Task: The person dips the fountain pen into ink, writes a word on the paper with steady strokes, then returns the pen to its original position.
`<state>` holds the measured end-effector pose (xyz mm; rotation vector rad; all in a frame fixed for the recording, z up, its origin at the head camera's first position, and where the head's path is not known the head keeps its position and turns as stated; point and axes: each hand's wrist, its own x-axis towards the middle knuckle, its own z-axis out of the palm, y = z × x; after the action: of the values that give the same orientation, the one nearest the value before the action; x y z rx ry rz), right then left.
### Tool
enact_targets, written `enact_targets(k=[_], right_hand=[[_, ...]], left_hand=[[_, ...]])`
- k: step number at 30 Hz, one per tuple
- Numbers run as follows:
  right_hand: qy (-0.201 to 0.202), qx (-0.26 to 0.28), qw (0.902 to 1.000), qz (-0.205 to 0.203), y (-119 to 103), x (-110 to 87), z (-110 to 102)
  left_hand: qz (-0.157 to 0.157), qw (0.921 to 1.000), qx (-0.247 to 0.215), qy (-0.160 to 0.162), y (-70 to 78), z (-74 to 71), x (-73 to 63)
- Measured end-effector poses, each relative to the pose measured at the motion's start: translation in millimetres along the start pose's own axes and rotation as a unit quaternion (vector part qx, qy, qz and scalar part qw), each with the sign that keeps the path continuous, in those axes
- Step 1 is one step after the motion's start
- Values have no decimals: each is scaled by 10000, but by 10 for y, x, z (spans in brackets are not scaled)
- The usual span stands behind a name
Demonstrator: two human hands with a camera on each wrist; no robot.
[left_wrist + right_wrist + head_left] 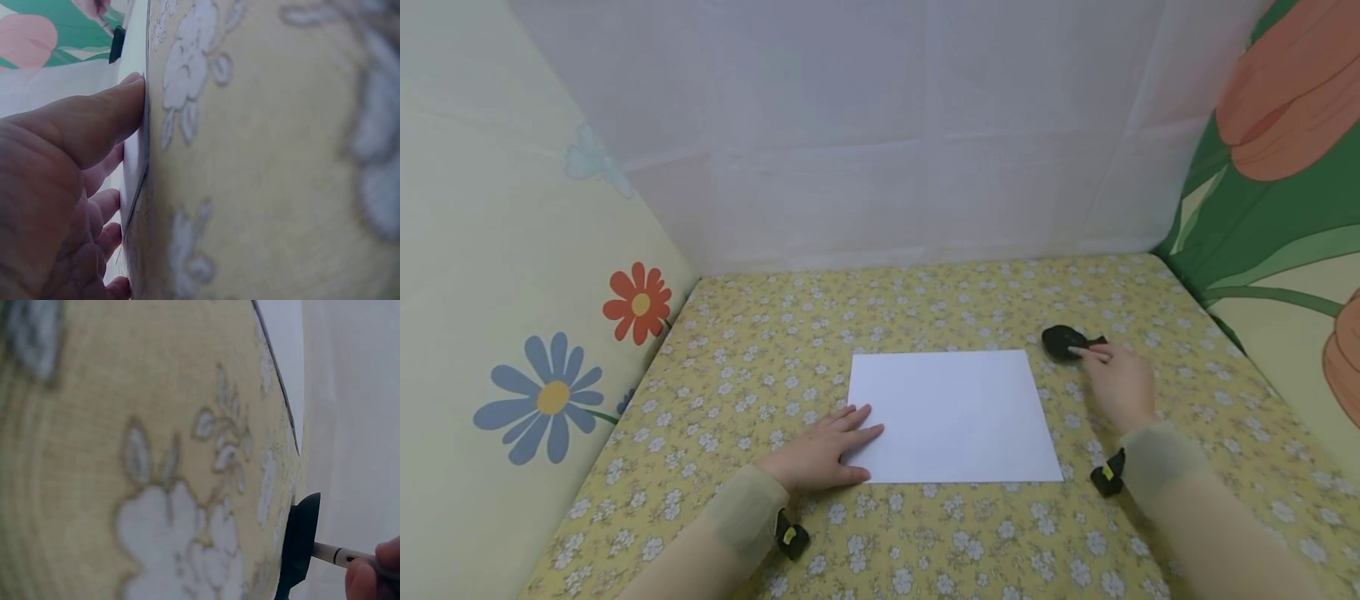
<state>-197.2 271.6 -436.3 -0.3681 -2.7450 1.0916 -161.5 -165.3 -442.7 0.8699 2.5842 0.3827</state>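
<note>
A white sheet of paper [955,417] lies flat on the flowered cloth. My left hand [827,450] rests on its lower left edge with fingers spread; the thumb [115,109] presses the paper's edge in the left wrist view. To the right of the sheet, my right hand [1123,383] pinches a slim brush-like stick [340,555] with a pale barrel and a dark ring. The stick's end reaches a small black dish [1062,342] with a short handle, beyond the sheet's upper right corner. The dish hides the stick's tip in the right wrist view.
Yellow cloth with white flowers [820,321] covers the table. A pale curtain [887,142] hangs at the back. Flower-printed panels stand at the left [497,275] and right [1285,250]. Each wrist wears a small black camera.
</note>
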Motion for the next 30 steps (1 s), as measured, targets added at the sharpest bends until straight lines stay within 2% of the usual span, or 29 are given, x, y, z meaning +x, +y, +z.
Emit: enact_targets(k=[6, 14, 25, 30], right_hand=[[-62, 103, 9999, 6, 12, -13, 8], [155, 264, 9995, 112, 17, -26, -11], [235, 788, 9959, 383, 59, -59, -31], [242, 1008, 9939, 366, 31, -88, -45]], left_hand=[[14, 10000, -4, 4, -6, -1, -8], [16, 10000, 64, -6, -22, 20, 2], [28, 10000, 74, -38, -25, 13, 4], [50, 9999, 127, -17, -37, 23, 11]])
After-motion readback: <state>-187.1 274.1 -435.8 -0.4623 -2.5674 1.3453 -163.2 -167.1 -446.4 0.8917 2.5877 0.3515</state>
